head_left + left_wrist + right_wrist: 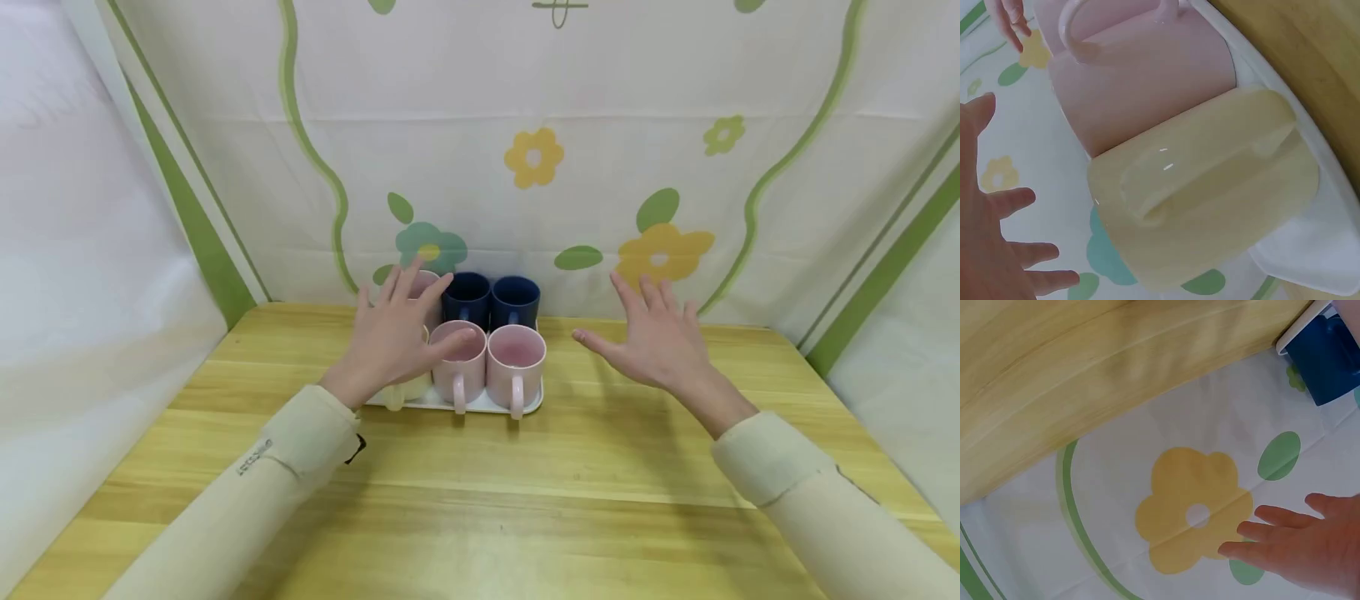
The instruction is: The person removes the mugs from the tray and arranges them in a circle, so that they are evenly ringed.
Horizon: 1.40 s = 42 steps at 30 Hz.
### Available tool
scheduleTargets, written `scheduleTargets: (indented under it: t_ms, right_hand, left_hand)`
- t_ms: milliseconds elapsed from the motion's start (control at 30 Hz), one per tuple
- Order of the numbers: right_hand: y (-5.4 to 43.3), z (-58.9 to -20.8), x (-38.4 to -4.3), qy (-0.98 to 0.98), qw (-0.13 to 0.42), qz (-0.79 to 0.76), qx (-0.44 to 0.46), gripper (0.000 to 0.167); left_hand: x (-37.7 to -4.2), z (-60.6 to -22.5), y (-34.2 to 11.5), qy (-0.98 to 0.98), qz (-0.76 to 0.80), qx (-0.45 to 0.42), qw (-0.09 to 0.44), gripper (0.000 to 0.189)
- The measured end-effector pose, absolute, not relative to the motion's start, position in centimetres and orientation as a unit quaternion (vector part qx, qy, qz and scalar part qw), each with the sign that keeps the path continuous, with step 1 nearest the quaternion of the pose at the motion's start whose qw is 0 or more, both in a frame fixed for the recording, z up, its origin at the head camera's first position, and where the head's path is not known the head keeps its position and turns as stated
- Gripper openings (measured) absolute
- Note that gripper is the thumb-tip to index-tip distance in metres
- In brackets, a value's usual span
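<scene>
My left hand [390,333], fingers spread, hovers over the left side of a group of mugs and holds nothing. Below it stands a pale yellow mug [1204,187], mostly covered by the hand in the head view. Two pink mugs [459,375] [515,375] fill the rest of the front row, handles toward me. Behind them are two dark blue mugs [467,296] [515,298] and another pink mug [426,287], partly hidden by my fingers. All stand on a white tray [480,406]. My right hand [660,342] is held in the air right of the tray, fingers apart, touching nothing.
The tray sits toward the back of a wooden table [480,517]. A white curtain [465,125] printed with flowers and leaves hangs behind the table's back edge. White fabric also hangs on the left [90,250] and right sides.
</scene>
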State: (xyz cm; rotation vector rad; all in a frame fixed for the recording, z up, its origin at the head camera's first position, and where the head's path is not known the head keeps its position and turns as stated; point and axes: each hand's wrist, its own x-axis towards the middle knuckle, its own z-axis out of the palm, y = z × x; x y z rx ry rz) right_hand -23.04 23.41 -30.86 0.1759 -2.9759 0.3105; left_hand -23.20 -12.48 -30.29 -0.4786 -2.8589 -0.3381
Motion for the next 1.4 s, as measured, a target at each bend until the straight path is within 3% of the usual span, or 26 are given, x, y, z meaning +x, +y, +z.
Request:
scheduleTargets:
  t_ms: [167,367,600,900,1200,1400]
  right_hand:
    - [23.7,-31.2,-22.2,-0.975,0.103,0.181,0.079,0.104]
    - [23.5,-32.1,-21.2,-0.925,0.077,0.356,0.111,0.079]
    - [22.0,-33.0,-19.9,-0.86,-0.018,0.503,0.088,0.059]
    - [19.9,-33.4,-18.7,-0.786,-0.162,0.592,0.08,0.048]
    - [17.4,-34.3,-18.3,-0.75,-0.222,0.618,0.08,0.042]
    - [16.6,-34.8,-18.2,-0.738,-0.242,0.626,0.066,0.041]
  left_hand:
    - [-21.8,-30.9,-14.0,-0.964,-0.17,-0.16,0.127,0.083]
    - [-20.5,-32.2,-17.0,-0.947,-0.258,-0.133,0.138,0.081]
    - [-19.7,-34.1,-20.4,-0.91,-0.398,-0.096,0.069,0.068]
    - [-20.2,-35.6,-22.2,-0.885,-0.462,-0.062,-0.026,0.077]
    - [-20.5,-36.6,-23.1,-0.844,-0.526,-0.028,-0.102,0.083]
    - [-20.5,-37.6,-23.6,-0.835,-0.538,-0.017,-0.119,0.088]
